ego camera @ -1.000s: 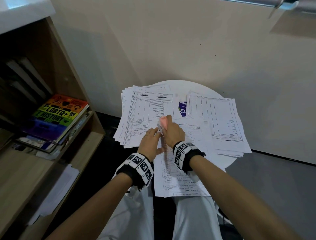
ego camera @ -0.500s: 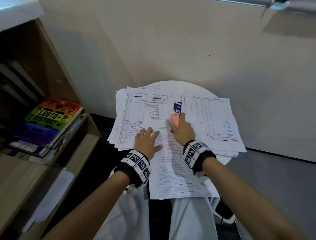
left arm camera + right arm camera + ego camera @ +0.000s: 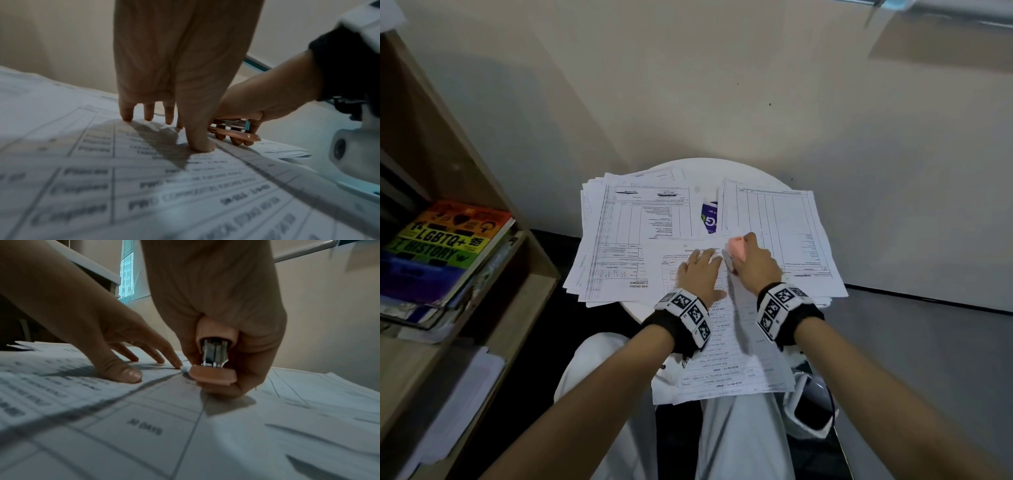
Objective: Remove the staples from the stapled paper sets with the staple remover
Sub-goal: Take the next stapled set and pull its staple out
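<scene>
1. The pink staple remover [image 3: 736,247] sits clamped in the right hand [image 3: 755,263], fingers curled round it, at the far right corner of the stapled paper set [image 3: 722,342] lying on the round white table [image 3: 702,168].
2. The left hand [image 3: 700,274] lies just left of it, fingers straight, pressing the sheet flat.
3. Only the right wrist view shows the remover's metal mechanism [image 3: 213,353]; the head view shows the paper stacks [image 3: 626,236] and the bookshelf [image 3: 482,308].
4. The staple itself cannot be made out.
</scene>
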The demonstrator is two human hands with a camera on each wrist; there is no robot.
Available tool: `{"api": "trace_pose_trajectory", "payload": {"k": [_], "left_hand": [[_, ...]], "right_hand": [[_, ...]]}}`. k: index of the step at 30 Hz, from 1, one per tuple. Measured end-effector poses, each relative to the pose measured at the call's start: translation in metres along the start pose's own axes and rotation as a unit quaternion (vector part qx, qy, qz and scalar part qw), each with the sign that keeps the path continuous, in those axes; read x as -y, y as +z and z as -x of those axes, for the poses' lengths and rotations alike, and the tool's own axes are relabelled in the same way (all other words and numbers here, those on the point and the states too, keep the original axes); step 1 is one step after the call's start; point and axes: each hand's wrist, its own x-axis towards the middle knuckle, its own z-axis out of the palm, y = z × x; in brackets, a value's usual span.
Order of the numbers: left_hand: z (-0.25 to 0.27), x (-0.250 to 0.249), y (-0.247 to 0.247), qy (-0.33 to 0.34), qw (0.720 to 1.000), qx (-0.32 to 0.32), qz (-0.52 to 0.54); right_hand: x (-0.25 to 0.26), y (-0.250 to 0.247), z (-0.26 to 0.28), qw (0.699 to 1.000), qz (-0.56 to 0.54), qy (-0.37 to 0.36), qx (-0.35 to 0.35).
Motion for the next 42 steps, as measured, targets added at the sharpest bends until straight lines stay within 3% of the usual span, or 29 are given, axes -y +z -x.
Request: {"api": "trace_pose_trajectory", "payload": {"k": [20,34,42], "left_hand": [[-0.010,0.002,-0.001,0.022,1.000,-0.002,0.007],[-0.011,0.003,0.001,0.028,0.999,-0.014,0.002],[-0.013,0.004,-0.012,0.042,0.999,0.014,0.032]], "right_hand": [[0.009,0.008,-0.012,0.999,0.019,-0.014,-0.034],[0.024,-0.004,-0.028,0.991,-0.096,0.082,-0.043],[0.016,-0.040,-0.009,0.992,-0.098,-0.005,-0.075]]}}
